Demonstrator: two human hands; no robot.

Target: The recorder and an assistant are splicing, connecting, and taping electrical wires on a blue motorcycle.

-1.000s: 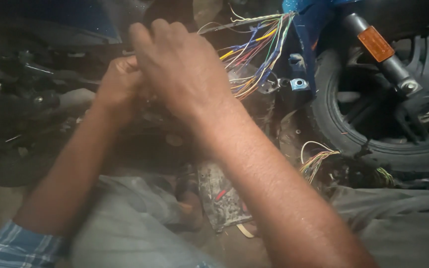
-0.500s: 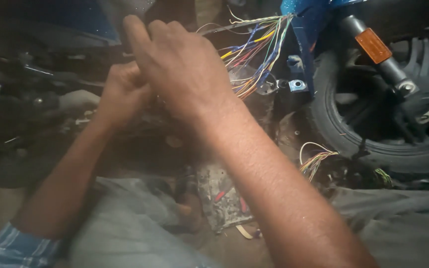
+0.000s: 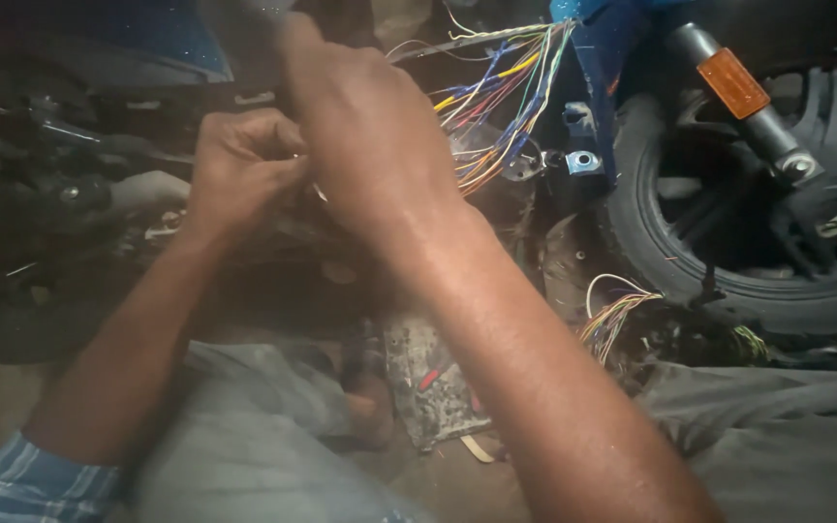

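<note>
Loose coloured wires [image 3: 496, 107] fan out just left of a black tyre [image 3: 728, 261]; pulling too hard could snap or tangle them. Left hand [image 3: 239, 169] is curled narrow, pinching something small, unclear what. Right hand [image 3: 370, 136] covers it, fingers hidden, so its opening cannot be told.

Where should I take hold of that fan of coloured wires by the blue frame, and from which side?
Grip the coloured wire bundle near its upper right end, where the strands run tight together beside the blue frame. Lower down they splay into loose ends that would slip apart. Come from the front and below; the right hand and left hand crowd the left, and the tyre blocks the right.
</note>
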